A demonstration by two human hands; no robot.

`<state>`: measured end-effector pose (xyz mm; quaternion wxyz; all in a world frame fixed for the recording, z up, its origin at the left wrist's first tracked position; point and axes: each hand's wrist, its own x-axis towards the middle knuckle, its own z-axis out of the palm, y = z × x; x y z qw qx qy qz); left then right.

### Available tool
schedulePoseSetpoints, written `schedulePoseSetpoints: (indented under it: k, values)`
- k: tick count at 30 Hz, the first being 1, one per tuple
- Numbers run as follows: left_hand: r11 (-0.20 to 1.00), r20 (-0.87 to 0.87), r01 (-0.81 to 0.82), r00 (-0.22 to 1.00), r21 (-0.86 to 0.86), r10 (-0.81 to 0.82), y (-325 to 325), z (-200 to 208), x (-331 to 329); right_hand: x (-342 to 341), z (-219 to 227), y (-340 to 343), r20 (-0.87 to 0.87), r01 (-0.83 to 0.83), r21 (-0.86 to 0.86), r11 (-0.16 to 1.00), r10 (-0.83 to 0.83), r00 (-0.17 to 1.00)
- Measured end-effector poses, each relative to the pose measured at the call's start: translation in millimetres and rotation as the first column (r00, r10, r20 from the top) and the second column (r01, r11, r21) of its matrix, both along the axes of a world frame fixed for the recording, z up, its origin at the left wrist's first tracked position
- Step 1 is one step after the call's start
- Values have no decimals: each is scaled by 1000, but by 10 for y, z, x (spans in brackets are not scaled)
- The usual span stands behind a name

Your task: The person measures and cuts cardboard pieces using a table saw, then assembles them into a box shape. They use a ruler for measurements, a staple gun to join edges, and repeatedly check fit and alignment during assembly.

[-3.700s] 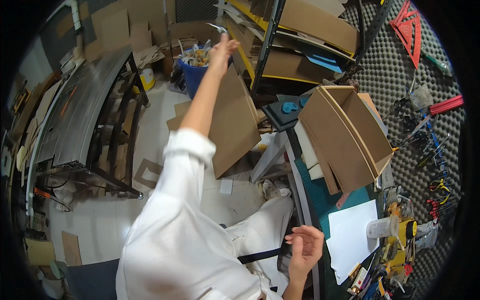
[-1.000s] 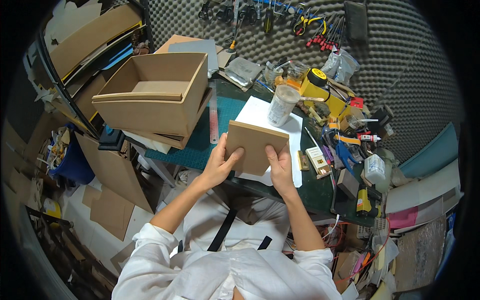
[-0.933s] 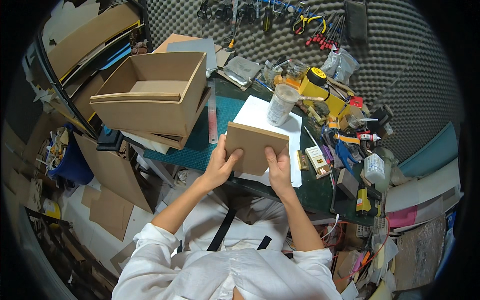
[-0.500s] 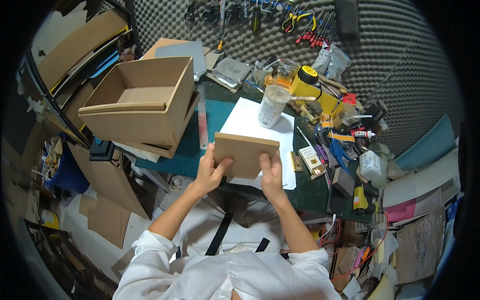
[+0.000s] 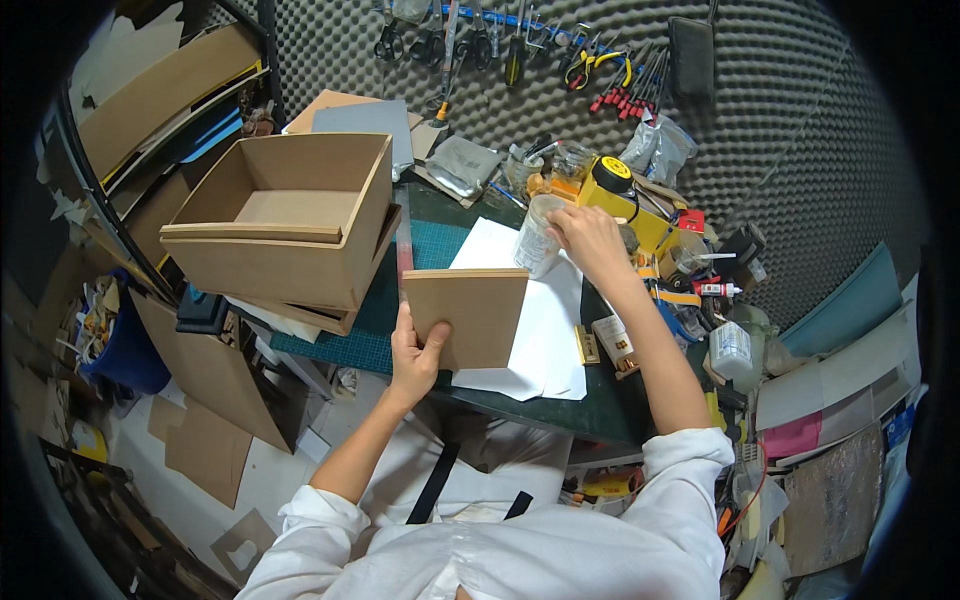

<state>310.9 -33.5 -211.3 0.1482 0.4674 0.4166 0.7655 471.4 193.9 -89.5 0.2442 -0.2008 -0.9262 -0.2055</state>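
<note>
My left hand grips a flat rectangular brown fibreboard panel by its left side, thumb across the face. The panel is held tilted up above the table's front edge. My right hand reaches over to a cloudy plastic jar standing on white paper. Its fingers are closed at the jar's mouth around a flat wooden handle, whose end shows just beyond the hand. What the handle's other end carries is hidden in the jar.
An open fibreboard box stands at the left on a green cutting mat, beside a steel ruler. Small boxes lie under my right forearm. Bottles and tools crowd the right; scissors and pliers hang on the foam wall.
My right hand has let go of the panel and moved up and to the right, to the jar. The panel, now in my left hand alone, has shifted slightly left.
</note>
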Motion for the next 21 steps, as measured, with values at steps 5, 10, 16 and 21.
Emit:
schedulePoseSetpoints:
  k: [5,10,16,21]
  values:
    - [1000,-72,-18,997,15,19,21,-118,-5,15,54,58,63,-39,-35,999,41,997]
    - [1000,-155,-16,988,-7,15,45,-133,23,-28,45,105,108,-115,56,992,108,988]
    - [1000,-162,-23,986,-4,22,66,-150,7,43,124,134,213,-96,-20,995,98,972]
    - [1000,-148,-19,989,-10,17,52,-131,19,21,119,195,158,-97,-87,991,110,981]
